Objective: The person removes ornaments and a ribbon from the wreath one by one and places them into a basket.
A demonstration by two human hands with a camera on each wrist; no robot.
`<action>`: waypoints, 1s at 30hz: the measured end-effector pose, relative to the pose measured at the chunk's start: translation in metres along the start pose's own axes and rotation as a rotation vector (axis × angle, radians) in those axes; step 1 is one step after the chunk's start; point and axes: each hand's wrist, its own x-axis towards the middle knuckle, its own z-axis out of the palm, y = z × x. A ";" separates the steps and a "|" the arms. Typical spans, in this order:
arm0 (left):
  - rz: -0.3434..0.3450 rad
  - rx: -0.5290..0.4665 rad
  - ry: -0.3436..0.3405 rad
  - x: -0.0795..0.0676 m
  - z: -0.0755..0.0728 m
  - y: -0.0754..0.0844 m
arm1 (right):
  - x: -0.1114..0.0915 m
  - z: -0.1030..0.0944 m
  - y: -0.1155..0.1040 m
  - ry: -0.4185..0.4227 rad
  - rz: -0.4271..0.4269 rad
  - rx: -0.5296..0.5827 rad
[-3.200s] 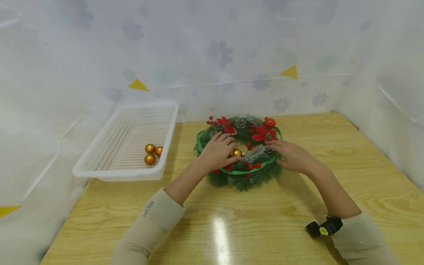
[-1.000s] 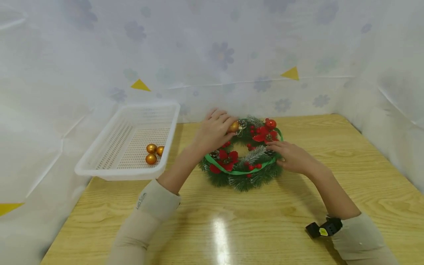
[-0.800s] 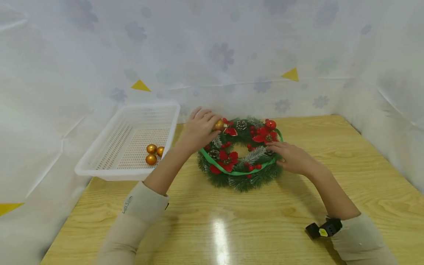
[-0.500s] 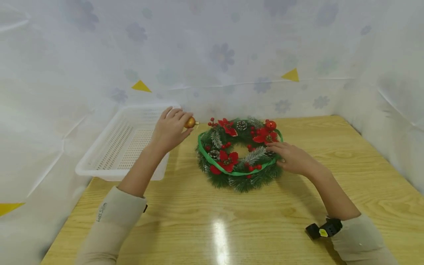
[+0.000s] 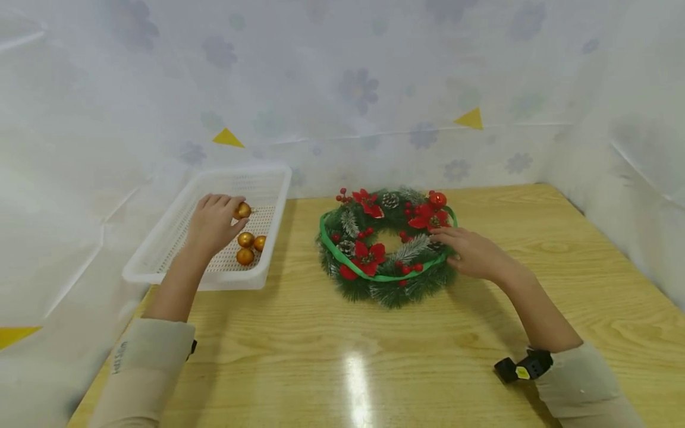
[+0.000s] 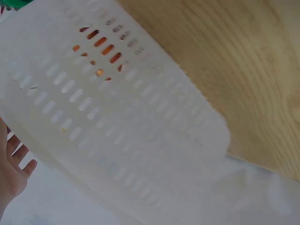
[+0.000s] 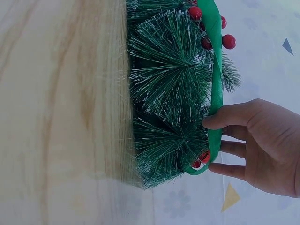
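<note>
My left hand (image 5: 214,221) holds a gold Christmas ball (image 5: 243,210) between fingers and thumb, above the white plastic basket (image 5: 192,278). More gold balls (image 5: 245,256) lie inside near its right wall. In the left wrist view, the left hand (image 6: 11,166) is partly seen past the basket wall and its ball is hidden. A green Christmas wreath (image 5: 358,291) with red flowers, berries and pine cones lies on the table. My right hand (image 5: 476,254) grips its right edge; in the right wrist view, the thumb lies over the green ribbon (image 7: 215,89), fingers behind.
The wooden table (image 5: 417,368) stretches in front of and right of the wreath. White flower-patterned sheeting (image 5: 353,71) encloses the back and sides, with yellow triangles (image 5: 228,138) on it. A black strap device (image 5: 527,367) sits at the right wrist.
My left hand has carried the gold ball from the wreath's middle, up past its left side, leftward to over the basket. The right hand has stayed at the wreath's right edge.
</note>
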 end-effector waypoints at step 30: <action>-0.076 -0.022 -0.388 -0.023 0.044 -0.044 | 0.001 0.002 0.001 -0.001 0.014 0.004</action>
